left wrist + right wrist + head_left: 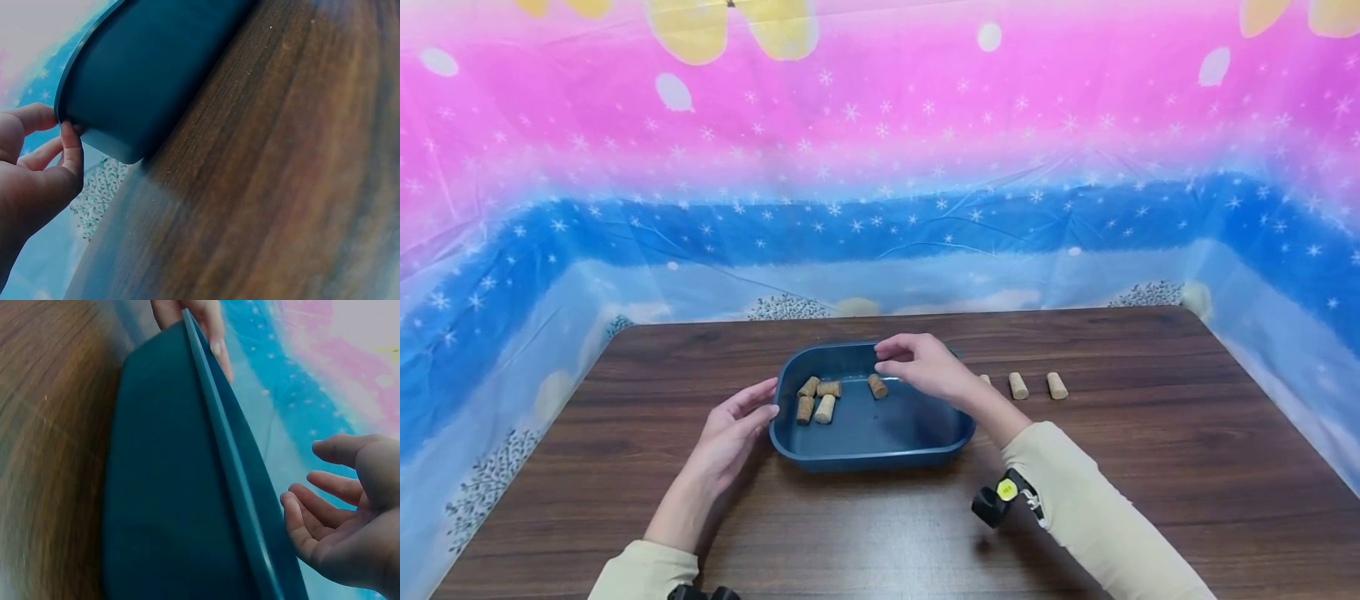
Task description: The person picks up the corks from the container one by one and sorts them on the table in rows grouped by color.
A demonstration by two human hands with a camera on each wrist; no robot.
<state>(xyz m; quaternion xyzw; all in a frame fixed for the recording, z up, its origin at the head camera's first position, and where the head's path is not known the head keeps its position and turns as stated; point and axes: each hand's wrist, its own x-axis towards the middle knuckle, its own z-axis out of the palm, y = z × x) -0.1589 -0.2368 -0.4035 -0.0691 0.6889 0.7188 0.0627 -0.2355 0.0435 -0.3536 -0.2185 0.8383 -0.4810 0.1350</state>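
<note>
A dark blue-grey plastic basin (880, 457) stands on the table. My left hand (730, 433) grips its left rim between thumb and fingers; the left wrist view shows the same left hand (44, 162) at the rim's edge. Over the basin's far side hovers my right hand (925, 364), fingers apart and loosely bent. Nothing shows between the right hand's (350, 512) fingers in its wrist view. Just below those fingertips a cork (877, 386) is inside the basin. Several other corks, among them a pale one (824, 409), lie grouped at the basin's left end.
Right of the basin, two pale corks, a nearer one (1018, 385) and a farther one (1057, 385), are on the wooden table (1150, 467). Another cork (985, 379) there is partly hidden by my right forearm. A patterned cloth (880, 225) hangs behind the table.
</note>
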